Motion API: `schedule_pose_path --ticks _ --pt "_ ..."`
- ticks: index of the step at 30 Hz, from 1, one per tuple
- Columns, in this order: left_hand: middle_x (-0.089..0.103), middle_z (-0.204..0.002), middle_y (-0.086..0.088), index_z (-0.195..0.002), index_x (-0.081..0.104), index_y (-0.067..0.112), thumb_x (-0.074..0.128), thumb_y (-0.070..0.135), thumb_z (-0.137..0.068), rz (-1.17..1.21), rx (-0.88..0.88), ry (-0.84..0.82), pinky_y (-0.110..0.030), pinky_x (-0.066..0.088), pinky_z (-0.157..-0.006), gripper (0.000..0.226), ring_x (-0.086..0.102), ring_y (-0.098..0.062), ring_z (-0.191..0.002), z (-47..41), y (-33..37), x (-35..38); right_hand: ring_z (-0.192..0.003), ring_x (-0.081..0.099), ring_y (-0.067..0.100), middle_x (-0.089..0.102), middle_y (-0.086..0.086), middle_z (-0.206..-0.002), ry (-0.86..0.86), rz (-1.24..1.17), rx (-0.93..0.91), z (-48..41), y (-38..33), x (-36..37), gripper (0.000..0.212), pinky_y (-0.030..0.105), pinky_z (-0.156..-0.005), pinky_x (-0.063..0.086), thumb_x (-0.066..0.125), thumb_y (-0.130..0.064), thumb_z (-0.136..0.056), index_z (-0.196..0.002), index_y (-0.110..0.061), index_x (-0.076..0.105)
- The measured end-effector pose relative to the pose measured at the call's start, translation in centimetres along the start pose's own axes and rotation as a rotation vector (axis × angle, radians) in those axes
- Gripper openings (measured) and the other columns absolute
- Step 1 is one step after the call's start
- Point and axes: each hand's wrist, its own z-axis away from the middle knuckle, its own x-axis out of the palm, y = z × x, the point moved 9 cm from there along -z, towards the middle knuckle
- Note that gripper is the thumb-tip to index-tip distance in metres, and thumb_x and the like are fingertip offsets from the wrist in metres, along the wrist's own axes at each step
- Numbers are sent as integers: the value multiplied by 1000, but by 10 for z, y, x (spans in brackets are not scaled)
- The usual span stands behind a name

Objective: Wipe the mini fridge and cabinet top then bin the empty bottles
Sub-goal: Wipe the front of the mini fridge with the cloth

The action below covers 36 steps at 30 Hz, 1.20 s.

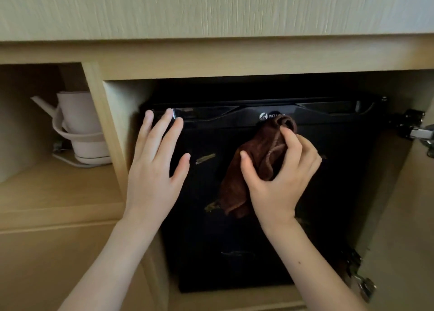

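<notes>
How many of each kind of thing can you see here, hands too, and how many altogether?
Hands: 2, the left hand and the right hand
Brown cloth: 1
Black mini fridge: 1
Pale kettle: 1
Door hinges: 2, the upper hinge and the lower hinge
Total: 7

mini fridge (234,240): glossy black all over, plain, with a few dull yellowish streaks on the door
logo (263,116): white mark and white lettering on the black top strip
cloth (258,160): dark reddish brown, one colour, no print
cabinet (211,59): light yellowish wood tone, faint grain
upper panel (211,8): paler grey-beige, fine streaked grain
kettle (79,118): far left, pale pinkish white, plain
hinges (420,132): right, silver metal on black
</notes>
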Motion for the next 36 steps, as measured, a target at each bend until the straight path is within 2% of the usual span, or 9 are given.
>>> schedule_pose_path --ticks 2,5,8,13,16,23,26,31,36 --pt "34 -161 -4 -152 38 9 63 16 -96 -67 35 -58 -31 15 -126 62 11 -25 -155 -1 4 3 -111 47 29 53 21 -119 -3 -45 -33 7 -9 9 67 16 -104 28 78 -44 -77 -127 -2 62" --pt "34 -160 -5 -153 36 7 64 16 -96 -154 61 -118 -49 20 -124 64 14 -32 -154 -3 7 1 -112 49 27 52 19 -121 -151 -54 -246 29 -27 31 61 21 -104 34 81 -37 -77 -125 -3 63" --pt "40 -157 -9 -151 39 6 67 18 -93 -278 139 -138 -46 19 -123 66 23 -35 -151 -8 10 -2 -111 50 27 53 15 -121 -260 -101 -364 40 -28 38 60 23 -105 36 84 -31 -77 -127 -5 62" --pt "42 -157 -5 -152 39 13 68 32 -92 -454 274 -122 -50 8 -125 69 29 -27 -150 -9 10 -8 -112 52 22 49 10 -119 -92 -149 -251 15 -18 19 56 25 -102 42 82 -32 -80 -124 -2 66" --pt "41 -157 2 -153 39 20 66 45 -91 -533 326 -98 -50 -1 -125 72 31 -25 -150 -9 2 -13 -113 52 22 49 10 -121 -71 -159 -214 11 -31 28 55 27 -102 43 82 -30 -81 -127 -5 65" --pt "36 -160 6 -154 37 22 59 51 -92 -546 335 -49 -48 -3 -124 72 32 -22 -149 -5 -5 -14 -113 50 23 53 14 -122 -309 -94 -352 45 -41 48 56 19 -105 36 87 -25 -77 -126 -5 67" --pt "36 -160 6 -154 36 23 60 50 -92 -533 330 -45 -47 -4 -124 72 31 -22 -149 -6 -5 -16 -111 52 26 47 9 -120 -251 -117 -296 38 -21 31 55 25 -102 42 84 -28 -79 -125 -5 66" --pt "35 -160 7 -155 36 23 63 49 -90 -527 330 -48 -48 -2 -124 74 30 -22 -150 -5 -6 -15 -110 56 24 54 11 -117 -154 -215 -176 26 -31 33 52 34 -95 51 82 -30 -82 -124 -5 64" --pt "36 -160 7 -154 36 23 65 48 -89 -529 337 -44 -49 -1 -124 75 30 -22 -150 -5 -6 -15 -111 54 25 60 17 -116 -272 -173 -328 47 -51 52 51 27 -101 44 88 -19 -78 -122 0 69"
